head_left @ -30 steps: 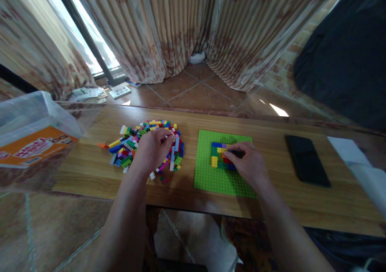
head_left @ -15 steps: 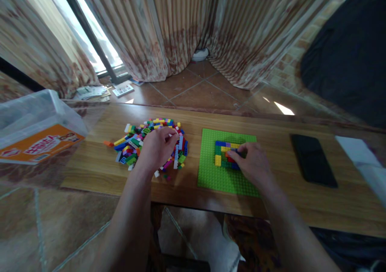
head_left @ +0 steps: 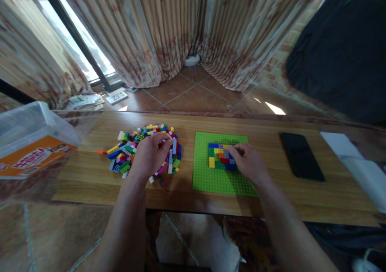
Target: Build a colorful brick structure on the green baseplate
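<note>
A heap of mixed coloured toy bricks point(head_left: 123, 155) lies on the wooden table. Over its right part is my left hand point(head_left: 153, 149), thumb and forefinger pinched together; whatever is between them is too small to make out. Right of the heap lies a green baseplate point(head_left: 202, 175). It bears a low build of toy bricks point(head_left: 212, 162) in blue, yellow, green, red and grey. My right hand point(head_left: 249, 161) is at the build's right side, its closed fingertips on a toy brick at the upper right corner. Those fingers partly hide that corner.
A black phone point(head_left: 301, 156) lies right of the baseplate, with white paper point(head_left: 358, 171) beyond it. At the far left stands a clear plastic tub point(head_left: 39, 119) with an orange label. Curtains point(head_left: 169, 34) hang behind the table point(head_left: 96, 183).
The view has shifted slightly. My right fingertips have drawn back a little to the right, showing more grey and red bricks in the build. My left hand stays pinched over the heap.
</note>
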`<state>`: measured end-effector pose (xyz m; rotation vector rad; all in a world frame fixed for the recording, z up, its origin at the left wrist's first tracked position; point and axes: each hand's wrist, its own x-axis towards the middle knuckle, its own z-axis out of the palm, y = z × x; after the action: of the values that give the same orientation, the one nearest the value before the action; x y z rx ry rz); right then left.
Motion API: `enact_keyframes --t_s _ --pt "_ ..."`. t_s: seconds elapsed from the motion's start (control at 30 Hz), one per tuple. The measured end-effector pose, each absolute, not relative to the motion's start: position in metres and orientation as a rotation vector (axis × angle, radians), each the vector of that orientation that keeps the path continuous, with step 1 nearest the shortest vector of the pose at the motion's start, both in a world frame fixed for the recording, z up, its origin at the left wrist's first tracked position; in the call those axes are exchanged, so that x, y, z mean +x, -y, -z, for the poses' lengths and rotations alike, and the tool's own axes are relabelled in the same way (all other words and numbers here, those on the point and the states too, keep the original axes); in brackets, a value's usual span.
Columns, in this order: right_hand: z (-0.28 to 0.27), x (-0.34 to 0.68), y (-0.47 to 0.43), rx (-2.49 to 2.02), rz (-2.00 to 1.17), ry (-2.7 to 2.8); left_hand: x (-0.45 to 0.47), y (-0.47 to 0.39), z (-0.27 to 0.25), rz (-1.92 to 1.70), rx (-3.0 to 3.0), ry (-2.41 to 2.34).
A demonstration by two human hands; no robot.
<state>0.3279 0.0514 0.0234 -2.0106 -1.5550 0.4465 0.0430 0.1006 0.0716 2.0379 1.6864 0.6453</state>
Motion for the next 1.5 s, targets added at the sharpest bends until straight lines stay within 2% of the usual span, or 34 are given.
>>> enact_keyframes --t_s 0.6,0.87,1.07,1.17,1.3,1.5 --pt "-0.021 0.327 -0.050 -2.024 -0.380 1.628 0.043 -0.100 -0.070 -0.645 2.029 -1.633" --pt "-0.018 0.330 -0.051 -2.014 -0.370 1.645 0.037 -0.100 -0.080 -0.666 2.004 -1.760" --pt "-0.016 0.330 -0.046 -1.978 -0.277 1.700 0.032 -0.099 -0.080 -0.747 1.970 -1.780" --pt "-0.020 0.323 -0.044 -1.975 -0.128 1.721 0.032 -0.099 -0.079 -0.764 1.966 -1.779" --pt "-0.029 0.298 -0.040 -1.759 -0.004 1.732 0.032 -0.099 -0.077 -0.767 1.963 -1.766" --pt "-0.023 0.241 -0.031 -1.387 -0.252 2.007 0.033 -0.099 -0.075 -0.744 1.948 -1.761"
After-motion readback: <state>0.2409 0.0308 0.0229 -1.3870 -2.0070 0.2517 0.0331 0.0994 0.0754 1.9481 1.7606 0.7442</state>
